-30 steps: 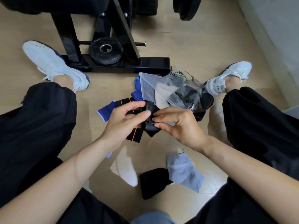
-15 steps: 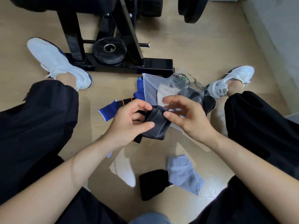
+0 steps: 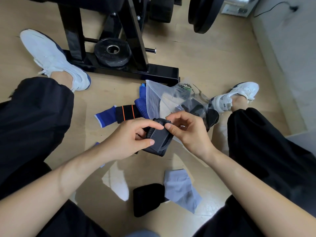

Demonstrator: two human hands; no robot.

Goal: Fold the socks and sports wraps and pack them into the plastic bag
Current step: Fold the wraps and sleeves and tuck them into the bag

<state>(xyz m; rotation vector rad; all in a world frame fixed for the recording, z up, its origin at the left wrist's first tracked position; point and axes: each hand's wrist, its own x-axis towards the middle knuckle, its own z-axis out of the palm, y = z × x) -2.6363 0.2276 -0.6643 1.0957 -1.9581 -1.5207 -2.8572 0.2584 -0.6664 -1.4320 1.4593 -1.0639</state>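
One bag (image 3: 153,96) lies on the floor (image 3: 196,53) just beyond the hands, likely for quick loading. One dark sock (image 3: 160,142) is held just before it. Left hand (image 3: 126,139): grip pinches its near side. Right hand (image 3: 188,134): grip pinches the top fold, probably tightening it. Loose: one white sock (image 3: 118,183), one grey sock (image 3: 181,190), one striped wrap (image 3: 126,112).

Right shoe (image 3: 224,104): small dark letters "ANTA" on the white side panel near the heel.
Plastic bag (image 3: 185,87): black and green printed lettering, seen upside down and creased; not legible.
Weight plate (image 3: 102,55): raised markings around the face; too blurred to read.
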